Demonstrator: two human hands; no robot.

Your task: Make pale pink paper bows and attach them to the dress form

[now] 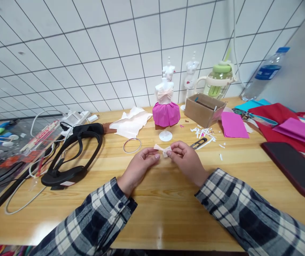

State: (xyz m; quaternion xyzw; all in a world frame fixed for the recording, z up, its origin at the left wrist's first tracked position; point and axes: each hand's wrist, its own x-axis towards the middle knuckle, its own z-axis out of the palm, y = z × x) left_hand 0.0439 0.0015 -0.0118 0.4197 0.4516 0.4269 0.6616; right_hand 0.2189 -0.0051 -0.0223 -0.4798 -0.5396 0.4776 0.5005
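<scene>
A small pale pink paper bow [164, 150] is held between both hands above the wooden table. My left hand [141, 165] is closed at the bow's left side, thumb near its left end. My right hand [186, 158] pinches the bow's right part between thumb and fingers. Just behind the hands stands a white dress form [164, 87] with a pale pink pleated top and a magenta skirt [166, 114]. A thin ring [132, 145] lies to the left, in front of a crumpled pale pink sheet [130, 121].
A black headset [72, 174] and cables lie left. Behind are two more dress forms, a cardboard box [204, 112] and a green-lidded jug [219, 80]. Paper scraps, a snipping tool [199, 143], coloured sheets, a phone [293, 169] and a bottle [266, 74] are at the right.
</scene>
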